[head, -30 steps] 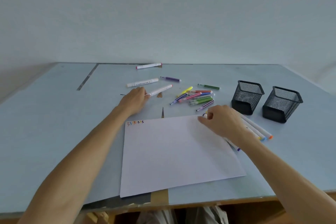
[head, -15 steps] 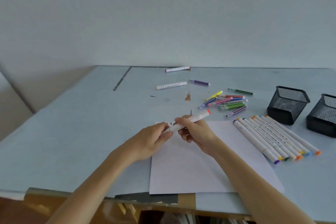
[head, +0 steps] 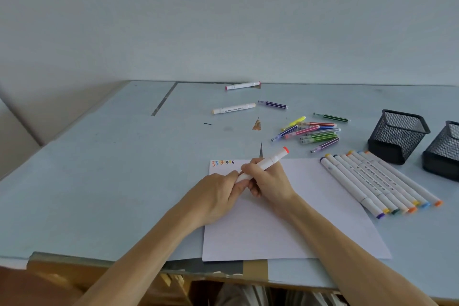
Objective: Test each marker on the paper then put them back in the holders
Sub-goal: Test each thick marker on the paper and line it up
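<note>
Both hands are working on one white marker with an orange-red end (head: pixel 267 163), held just above the top left part of the sheet of paper (head: pixel 285 226): the right hand (head: pixel 269 182) is gripping the barrel with curled fingers, and the left hand (head: pixel 218 194) is pinching the marker's lower end, seemingly pulling off the cap there, though that end is hidden between the hands. So the testing step is under way for this marker, and the next move is likely calling for the cap to come free and the tip to go down beside the row of small coloured marks (head: pixel 222 163) at the paper's top left corner. Open white paper is lying right of and below those marks. A row of white markers (head: pixel 377 181) is lying on and just beside the paper's right edge, near two black mesh holders (head: pixel 397 136), both apparently holding nothing yet. A loose heap of thin coloured pens (head: pixel 313 133) is lying beyond the paper, with two more white markers (head: pixel 233 109) farther back. The paper's near edge is overhanging the front edge of the table (head: pixel 99 169), so pressing there could be risky.
</note>
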